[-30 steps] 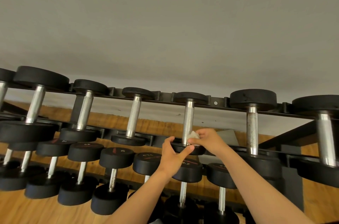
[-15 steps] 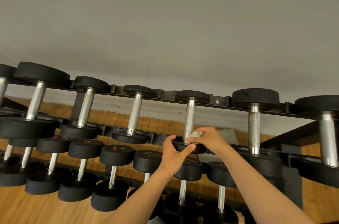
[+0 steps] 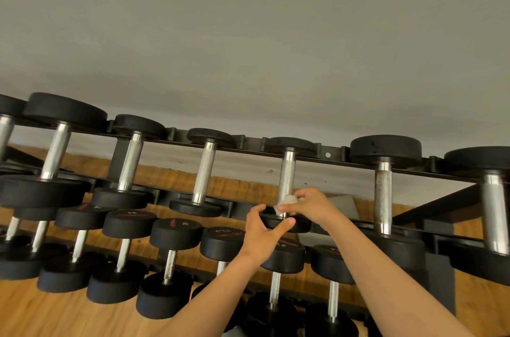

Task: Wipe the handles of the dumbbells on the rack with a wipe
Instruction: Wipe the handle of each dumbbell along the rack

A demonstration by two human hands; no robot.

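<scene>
"Dumbbell handle of knurled silver steel (image 3: 287, 174), top tier of the black metal rack (image 3: 331, 156): what are the hands doing to it?"

"The right hand (image 3: 309, 205) pinches a small crumpled white wipe (image 3: 288, 201) against the bar's lower end, fingers curled round the cloth. The left hand (image 3: 262, 234), thumb and fingers curved, grips the rim of that dumbbell's near black round head (image 3: 302, 225), just under the wipe."

"And around them?"

"Right of the right hand sits a heavier dumbbell with a rust-speckled bar (image 3: 383, 196). Left of the left hand sits a lighter dumbbell with a clean bar (image 3: 202, 171). Below both wrists, a lower row of black dumbbells (image 3: 176, 231) stands over a wooden plank floor (image 3: 41, 309). Beyond the fingertips is a plain grey wall (image 3: 248, 33)."
</scene>
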